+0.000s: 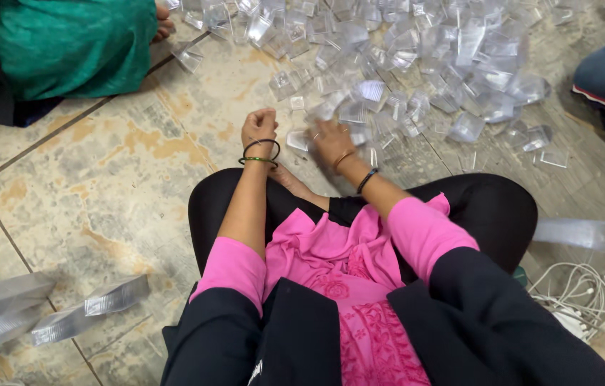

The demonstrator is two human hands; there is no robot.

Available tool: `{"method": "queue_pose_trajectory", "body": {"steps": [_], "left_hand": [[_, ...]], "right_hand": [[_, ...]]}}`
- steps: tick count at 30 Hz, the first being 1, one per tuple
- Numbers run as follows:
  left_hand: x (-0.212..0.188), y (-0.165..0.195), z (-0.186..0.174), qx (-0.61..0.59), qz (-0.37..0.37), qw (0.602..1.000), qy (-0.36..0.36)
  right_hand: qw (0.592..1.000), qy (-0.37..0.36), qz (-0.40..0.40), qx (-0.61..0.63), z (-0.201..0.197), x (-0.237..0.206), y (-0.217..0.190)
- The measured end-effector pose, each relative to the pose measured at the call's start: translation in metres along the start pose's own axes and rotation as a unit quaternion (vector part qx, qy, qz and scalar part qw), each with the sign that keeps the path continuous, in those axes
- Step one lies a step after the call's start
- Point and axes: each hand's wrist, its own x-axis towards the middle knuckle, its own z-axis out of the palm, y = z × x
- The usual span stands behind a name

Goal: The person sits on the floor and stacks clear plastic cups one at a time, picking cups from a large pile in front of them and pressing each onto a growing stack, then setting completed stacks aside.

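Hands: two | left hand (pixel 258 127) fisted | right hand (pixel 331 141) on clear cups (pixel 402 64), uncountable

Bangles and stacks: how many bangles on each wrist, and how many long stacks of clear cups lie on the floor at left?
Left wrist bangles: 2
Right wrist bangles: 2
Long cup stacks at left: 3
Total: 7

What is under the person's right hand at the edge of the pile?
The right hand rests on clear plastic cups heaped on the tiled floor. The hand is blurred and covers what lies directly beneath its palm.
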Motion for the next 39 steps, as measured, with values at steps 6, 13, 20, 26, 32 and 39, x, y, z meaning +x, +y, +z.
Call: {"method": "queue_pose_trajectory", "body": {"steps": [6,13,20,26,32,39], "left_hand": [[-0.002,-0.012,0.005,0.046,-0.011,0.995,-0.085],[-0.018,-0.029,0.023,0.05,0.1,0.937,-0.331],[-0.027,-0.028,0.027,-0.038,-0.119,0.936,-0.33],[-0.027,-0.001,0.025,-0.032,-0.216,0.897,-0.383],[-0.025,-0.013,0.029,0.023,-0.225,0.908,-0.352],[-0.021,-0.033,0.032,0.035,-0.1,0.92,-0.378]], "right_hand": [[0.992,0.065,0.098,0.037,-0.024,-0.013,0.076],[0.867,0.055,0.239,0.434,-0.029,-0.054,0.058],[0.859,0.032,0.264,0.438,-0.016,-0.077,0.026],[0.77,-0.036,0.397,0.499,0.015,-0.079,0.028],[0.664,0.041,0.328,0.671,-0.016,-0.064,0.048],[0.704,-0.089,0.22,0.669,-0.01,-0.075,0.0]]}}
